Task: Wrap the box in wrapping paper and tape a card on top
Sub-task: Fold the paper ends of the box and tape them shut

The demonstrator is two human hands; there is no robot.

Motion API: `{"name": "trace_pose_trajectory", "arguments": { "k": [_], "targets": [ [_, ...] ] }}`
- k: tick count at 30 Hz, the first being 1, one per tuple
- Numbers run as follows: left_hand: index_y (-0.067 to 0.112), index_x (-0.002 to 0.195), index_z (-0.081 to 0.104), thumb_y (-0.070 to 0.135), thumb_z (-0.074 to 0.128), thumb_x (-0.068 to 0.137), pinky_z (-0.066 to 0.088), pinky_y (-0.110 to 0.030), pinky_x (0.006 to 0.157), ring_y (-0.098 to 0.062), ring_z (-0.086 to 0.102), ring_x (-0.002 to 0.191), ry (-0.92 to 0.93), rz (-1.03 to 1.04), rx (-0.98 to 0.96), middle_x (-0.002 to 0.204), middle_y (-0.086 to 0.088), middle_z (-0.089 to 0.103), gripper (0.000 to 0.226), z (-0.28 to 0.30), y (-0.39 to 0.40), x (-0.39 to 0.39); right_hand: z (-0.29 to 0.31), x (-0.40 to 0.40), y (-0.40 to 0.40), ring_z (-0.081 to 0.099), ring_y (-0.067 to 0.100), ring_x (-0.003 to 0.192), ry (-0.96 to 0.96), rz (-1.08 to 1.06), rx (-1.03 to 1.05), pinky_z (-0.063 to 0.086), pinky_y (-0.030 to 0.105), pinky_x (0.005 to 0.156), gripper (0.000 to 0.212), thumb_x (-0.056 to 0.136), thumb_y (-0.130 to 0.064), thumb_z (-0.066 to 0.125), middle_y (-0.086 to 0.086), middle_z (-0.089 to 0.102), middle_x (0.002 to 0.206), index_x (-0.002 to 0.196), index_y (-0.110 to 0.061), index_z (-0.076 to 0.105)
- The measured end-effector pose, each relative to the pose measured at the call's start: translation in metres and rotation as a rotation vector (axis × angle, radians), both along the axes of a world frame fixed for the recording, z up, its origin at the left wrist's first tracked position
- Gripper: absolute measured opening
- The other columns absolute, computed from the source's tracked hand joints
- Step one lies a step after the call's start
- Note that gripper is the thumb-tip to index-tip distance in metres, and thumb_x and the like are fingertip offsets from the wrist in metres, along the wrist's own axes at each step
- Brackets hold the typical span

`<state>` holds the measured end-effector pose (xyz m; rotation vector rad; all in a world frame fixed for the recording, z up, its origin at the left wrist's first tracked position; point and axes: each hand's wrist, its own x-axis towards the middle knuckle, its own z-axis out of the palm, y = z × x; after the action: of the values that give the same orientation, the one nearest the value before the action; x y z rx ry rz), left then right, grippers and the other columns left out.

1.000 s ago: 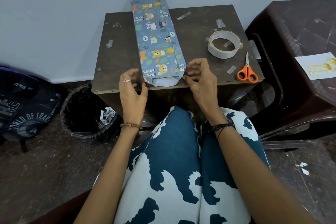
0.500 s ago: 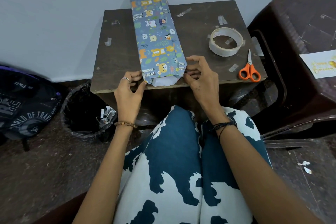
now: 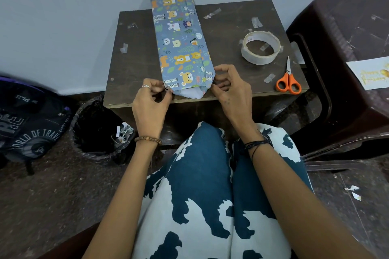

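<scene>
- Table (image 3: 134, 65): dark brown, small, square; upper centre of the frame, set against a pale wall. Short bits of clear tape stuck about its top.
- Stool (image 3: 347, 48): dark maroon plastic; right edge of the frame, just beside the table.
- Backpack (image 3: 27, 120): black with white lettering; left edge, on the floor.
- Bin (image 3: 99, 130): lined with a black bag, paper scraps inside; lower left of the table, beside the backpack.
- Box (image 3: 181, 48): long, narrow, covered in blue wrapping paper printed with bears and leaves; lies lengthwise on the table, upper centre, far end overhanging the back edge. Near end folded to a point, white underside of the paper showing.
- Left hand (image 3: 150, 101): ring on one finger; fingers curled, pinching the near left corner fold of the paper.
- Right hand (image 3: 229, 88): fingers curled, pinching the near right corner fold.
- Card (image 3: 370, 75): white with gold lettering; on the stool, right edge, well apart from the box.
- Tape roll (image 3: 261, 47): clear; on the table, right of the box.
- Scissors (image 3: 288, 82): orange handles, closed; near the table's right front corner, just below the tape roll.
</scene>
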<state>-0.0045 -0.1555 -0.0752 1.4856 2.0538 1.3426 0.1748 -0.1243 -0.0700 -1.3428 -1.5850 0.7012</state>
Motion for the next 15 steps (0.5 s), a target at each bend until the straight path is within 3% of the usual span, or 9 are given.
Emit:
{"name": "trace_pose_trajectory", "arguments": {
  "k": [2,6,11,15],
  "targets": [
    [0.022,0.086,0.053,0.025,0.069,0.08,0.044,-0.02,0.073,-0.009,0.057,0.08,0.021,0.006,-0.007,0.081,0.008,0.06,0.018,0.0,0.0,0.0,0.0,-0.001,0.001,0.058,0.002,0.071,-0.006,-0.017,-0.001,0.054,0.027,0.069,0.028,0.082,-0.023,0.071,-0.012,0.063,0.082,0.107,-0.021,0.059],
    [0.016,0.095,0.058,0.024,0.07,0.08,0.041,-0.009,0.071,-0.008,0.058,0.084,0.011,-0.068,-0.007,0.086,0.008,0.063,0.021,0.0,0.0,-0.007,0.001,-0.001,0.001,0.057,0.002,0.07,-0.002,-0.025,-0.008,0.054,0.028,0.069,0.027,0.082,-0.021,0.071,-0.012,0.064,0.083,0.106,-0.021,0.059],
    [0.015,0.1,0.06,0.017,0.07,0.08,0.04,-0.005,0.075,-0.008,0.059,0.09,-0.015,-0.147,-0.005,0.088,0.01,0.063,0.022,0.001,-0.003,-0.01,0.004,-0.008,-0.012,0.051,0.002,0.075,0.079,-0.073,0.011,0.044,0.015,0.066,0.022,0.084,-0.016,0.068,-0.004,0.056,0.092,0.095,-0.018,0.049],
    [0.02,0.096,0.06,0.014,0.069,0.081,0.043,-0.008,0.075,-0.011,0.063,0.087,-0.041,-0.138,0.033,0.086,0.011,0.063,0.019,-0.001,-0.002,-0.01,0.007,-0.018,-0.035,0.047,0.002,0.07,0.028,-0.121,0.088,0.038,0.011,0.067,0.013,0.088,-0.021,0.059,-0.004,0.049,0.082,0.077,-0.016,0.054]
  ]
}}
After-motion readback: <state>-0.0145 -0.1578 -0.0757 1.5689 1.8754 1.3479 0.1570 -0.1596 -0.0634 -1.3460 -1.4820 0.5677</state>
